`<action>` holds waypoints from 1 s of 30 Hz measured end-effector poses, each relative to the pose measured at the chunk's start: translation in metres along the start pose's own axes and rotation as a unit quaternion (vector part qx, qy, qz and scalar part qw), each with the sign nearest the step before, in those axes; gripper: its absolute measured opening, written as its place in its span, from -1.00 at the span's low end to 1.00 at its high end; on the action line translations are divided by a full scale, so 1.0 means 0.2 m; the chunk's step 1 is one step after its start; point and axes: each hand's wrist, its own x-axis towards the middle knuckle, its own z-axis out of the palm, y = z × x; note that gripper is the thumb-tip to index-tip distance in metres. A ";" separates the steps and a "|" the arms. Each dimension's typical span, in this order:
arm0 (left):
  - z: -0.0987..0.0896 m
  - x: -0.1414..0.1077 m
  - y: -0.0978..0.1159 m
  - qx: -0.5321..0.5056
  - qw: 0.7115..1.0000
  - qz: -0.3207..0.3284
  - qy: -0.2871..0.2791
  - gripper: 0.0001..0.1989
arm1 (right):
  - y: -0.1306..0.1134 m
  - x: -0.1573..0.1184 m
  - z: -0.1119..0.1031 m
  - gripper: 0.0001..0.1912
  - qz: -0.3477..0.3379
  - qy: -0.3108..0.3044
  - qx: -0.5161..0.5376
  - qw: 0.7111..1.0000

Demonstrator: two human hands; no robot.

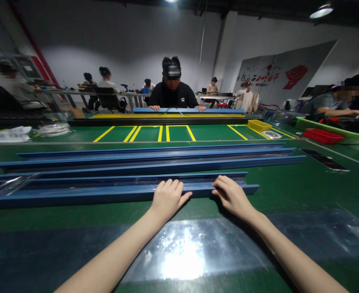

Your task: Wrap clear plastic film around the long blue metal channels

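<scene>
A long blue channel-shaped profile lies across the green table in front of me, its right end just beyond my hands. My left hand grips its near wall, fingers curled over the top edge and thumb stretched to the right along it. Near the right end, my right hand is closed on the same wall with bent fingers; the fingertips are partly hidden. Clear plastic film lies over the profile's left part. Several more blue profiles rest just behind it.
A wide clear plastic sheet lies under my forearms. A phone is at the right. Farther off are a yellow tray, a red tray and a green bin. Across the table, a person holds another blue profile.
</scene>
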 end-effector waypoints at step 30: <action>0.00 -0.01 -0.02 -0.010 1.000 0.015 0.020 -0.69 | 0.02 0.00 -0.12 -0.86 -0.019 -0.072 -0.193 0.978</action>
